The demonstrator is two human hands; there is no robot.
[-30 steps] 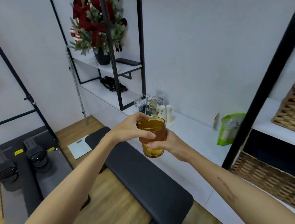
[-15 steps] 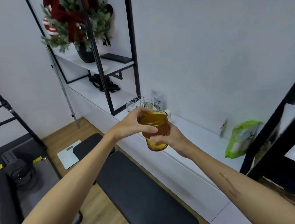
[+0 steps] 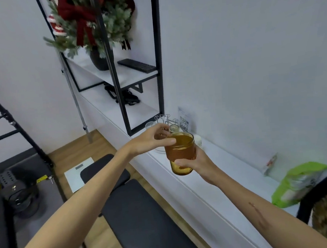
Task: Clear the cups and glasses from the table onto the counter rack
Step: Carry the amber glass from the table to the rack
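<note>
Nearest the camera, both forearms reach forward over a black padded bench (image 3: 138, 211) toward the white counter (image 3: 228, 177). Right hand (image 3: 196, 161): closed around the lower body of an amber glass (image 3: 181, 152), thumb across the front. Left hand (image 3: 152, 139): fingers closed on the rim of the same glass, thumb lying along its near edge. The glass is upright, held in the air above the counter's front edge, not touching it.

Contents: the amber tint makes the glass hard to read; whether it holds liquid cannot be told.

Just beyond the glass stands the wire rack (image 3: 165, 120), its looped prongs rising near the black shelf frame (image 3: 158, 55). At least one clear glass (image 3: 150, 125) sits at the rack, partly hidden by the left hand. A small white container (image 3: 198, 140) stands just beside the held glass, on the counter.

Progress, as a judgement: the carry is almost complete and placement on the rack is not yet done. The table is out of view, so the number of cups left cannot be determined.

Farther right on the counter lies a green bag (image 3: 298, 183).
</note>
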